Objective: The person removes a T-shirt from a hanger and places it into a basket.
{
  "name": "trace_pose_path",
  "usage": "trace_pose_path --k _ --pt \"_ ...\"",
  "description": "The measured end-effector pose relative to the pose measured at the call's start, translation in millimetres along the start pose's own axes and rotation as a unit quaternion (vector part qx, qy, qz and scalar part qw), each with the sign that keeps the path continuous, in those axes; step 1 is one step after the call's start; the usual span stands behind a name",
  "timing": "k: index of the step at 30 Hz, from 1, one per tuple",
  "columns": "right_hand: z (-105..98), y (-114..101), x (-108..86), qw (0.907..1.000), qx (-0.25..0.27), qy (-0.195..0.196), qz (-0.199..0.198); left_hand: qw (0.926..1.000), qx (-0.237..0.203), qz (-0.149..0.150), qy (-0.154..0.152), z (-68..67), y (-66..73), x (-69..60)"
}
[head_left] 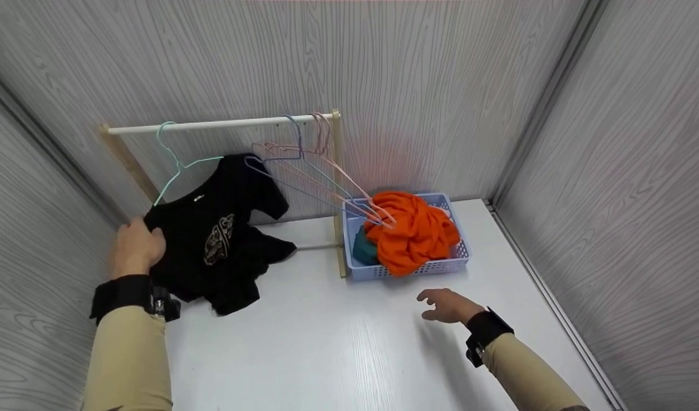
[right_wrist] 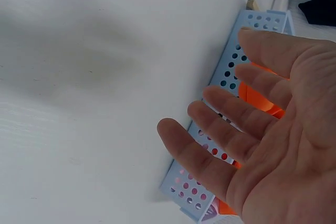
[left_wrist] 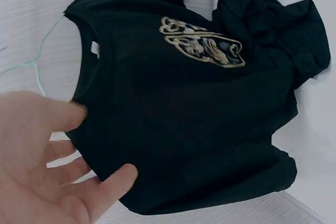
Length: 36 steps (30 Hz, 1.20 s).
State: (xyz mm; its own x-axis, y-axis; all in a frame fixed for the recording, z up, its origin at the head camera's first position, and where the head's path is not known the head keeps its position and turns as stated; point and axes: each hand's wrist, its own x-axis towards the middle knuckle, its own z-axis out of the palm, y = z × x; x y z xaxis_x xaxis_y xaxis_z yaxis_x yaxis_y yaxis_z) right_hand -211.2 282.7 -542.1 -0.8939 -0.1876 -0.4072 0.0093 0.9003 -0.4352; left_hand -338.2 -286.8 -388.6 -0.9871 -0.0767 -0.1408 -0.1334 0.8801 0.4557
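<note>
A black T-shirt [head_left: 195, 240] with a gold-outlined print hangs from a mint-green hanger [head_left: 178, 165], its lower part spread over the white tabletop. My left hand [head_left: 137, 246] is at the shirt's left shoulder. In the left wrist view, the thumb and fingers of that left hand [left_wrist: 58, 166] are loosely bent and apart at the shoulder edge. My right hand [head_left: 449, 305] hovers, holding nothing, in front of a light-blue basket [head_left: 406, 268]. In the right wrist view, the fingers of that right hand [right_wrist: 262, 124] are spread and relaxed. An orange cloth [head_left: 412, 231] fills most of the basket.
A clothes rack with a white rail [head_left: 224, 123] and wooden posts stands at the back left. Blue and pink hangers [head_left: 309, 154] hang at its right end and reach over the basket. Dark green cloth [head_left: 365, 248] lies in the basket. Grey wood-grain walls enclose the table.
</note>
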Motion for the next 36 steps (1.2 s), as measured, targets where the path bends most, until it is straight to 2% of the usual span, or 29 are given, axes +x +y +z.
trace_pose_path --k 6,9,12,17,25,30,33,36 --pt "3.2 -2.1 1.5 0.9999 -0.002 -0.002 -0.015 0.9958 0.024 0.040 0.080 10.7 10.8 -2.0" --pt "5.5 -3.7 3.0 0.9998 0.003 -0.004 -0.020 0.9927 0.028 0.049 0.107 13.2 17.3 -3.7" --pt "8.0 -4.2 4.6 0.9998 0.005 -0.009 -0.017 0.9894 0.029 0.049 0.134 14.8 20.3 -5.9" --pt "9.7 -5.9 5.5 0.9997 0.005 -0.019 -0.011 0.9841 0.022 0.041 0.171 13.3 17.4 -12.2" --pt "11.9 -7.4 5.5 0.9995 0.011 -0.028 0.007 0.9793 0.000 0.007 0.202 -3.2 16.4 -23.3" --pt "15.1 -7.1 3.8 0.9994 0.015 -0.030 0.010 0.9802 -0.006 -0.012 0.197 -4.7 13.1 -29.1" --pt "16.5 -6.4 2.5 0.9993 0.018 -0.032 0.006 0.9837 0.007 -0.002 0.180 -1.6 5.6 -33.8" --pt "16.3 -5.4 0.7 0.9995 0.018 -0.027 0.001 0.9856 0.031 0.027 0.164 2.1 -5.2 -38.8"
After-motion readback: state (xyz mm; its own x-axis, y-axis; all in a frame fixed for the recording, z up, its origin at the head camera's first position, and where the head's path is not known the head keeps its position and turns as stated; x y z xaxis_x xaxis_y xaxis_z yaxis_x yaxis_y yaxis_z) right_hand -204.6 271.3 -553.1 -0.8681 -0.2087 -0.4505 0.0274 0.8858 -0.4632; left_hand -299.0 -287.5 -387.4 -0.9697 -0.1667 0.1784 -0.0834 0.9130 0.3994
